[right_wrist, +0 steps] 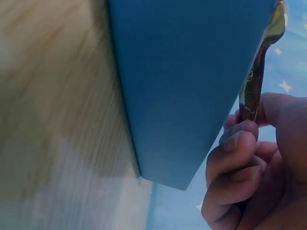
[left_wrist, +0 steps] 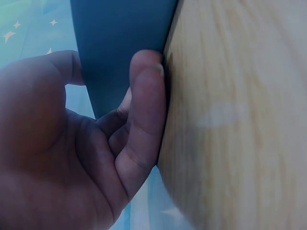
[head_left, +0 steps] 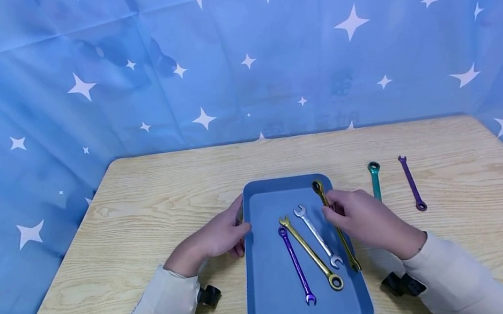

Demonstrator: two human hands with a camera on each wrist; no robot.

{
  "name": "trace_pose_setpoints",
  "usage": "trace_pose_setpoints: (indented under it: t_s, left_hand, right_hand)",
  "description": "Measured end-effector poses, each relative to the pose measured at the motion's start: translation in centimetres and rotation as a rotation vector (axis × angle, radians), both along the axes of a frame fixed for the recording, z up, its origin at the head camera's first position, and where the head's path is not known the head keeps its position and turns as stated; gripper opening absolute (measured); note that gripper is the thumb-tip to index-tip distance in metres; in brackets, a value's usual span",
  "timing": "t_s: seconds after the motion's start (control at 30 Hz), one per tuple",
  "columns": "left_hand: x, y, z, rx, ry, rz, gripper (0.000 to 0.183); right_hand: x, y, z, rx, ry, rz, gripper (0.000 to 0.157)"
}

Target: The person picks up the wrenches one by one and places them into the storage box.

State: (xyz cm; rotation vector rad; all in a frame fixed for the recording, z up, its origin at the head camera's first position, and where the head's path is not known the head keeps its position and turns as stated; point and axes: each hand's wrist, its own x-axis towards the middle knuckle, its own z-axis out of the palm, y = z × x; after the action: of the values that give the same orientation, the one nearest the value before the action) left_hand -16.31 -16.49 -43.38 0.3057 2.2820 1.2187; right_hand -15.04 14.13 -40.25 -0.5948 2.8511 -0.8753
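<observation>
My left hand (head_left: 221,233) holds the left side of a blue tray (head_left: 271,289), its thumb at the rim and its fingers against the outer wall (left_wrist: 112,52). Over the tray's right edge, my right hand (head_left: 368,218) pinches a dark gold combination wrench (head_left: 347,248) between thumb and fingers. That wrench runs lengthwise along the rim, and part of its shaft (right_wrist: 252,88) shows above the wall in the right wrist view. Inside the tray lie a purple wrench (head_left: 296,267), a gold wrench (head_left: 308,249) and a silver open-end wrench (head_left: 317,236), all slanted and side by side.
Right of the tray, a teal wrench (head_left: 375,179) lies partly hidden behind my right hand, with another purple wrench (head_left: 411,183) beyond it. The wooden table (head_left: 178,189) ends at a blue star-patterned cloth (head_left: 231,89) at the back. Dark wrist cameras (head_left: 210,296) sit on both sleeves.
</observation>
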Motion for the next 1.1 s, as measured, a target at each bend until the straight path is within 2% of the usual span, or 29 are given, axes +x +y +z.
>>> trace_pose_setpoints:
  t_s: [0.47,1.1]
  left_hand:
    - [0.0,0.1,0.1,-0.003,0.003,-0.006,0.077]
    - [0.0,0.0,0.1,-0.007,0.000,-0.003,0.077]
  right_hand:
    - [-0.3,0.0,-1.1,0.052,0.007,0.013,0.028]
    - [0.1,-0.6,-1.2,0.123,0.002,0.068,0.033]
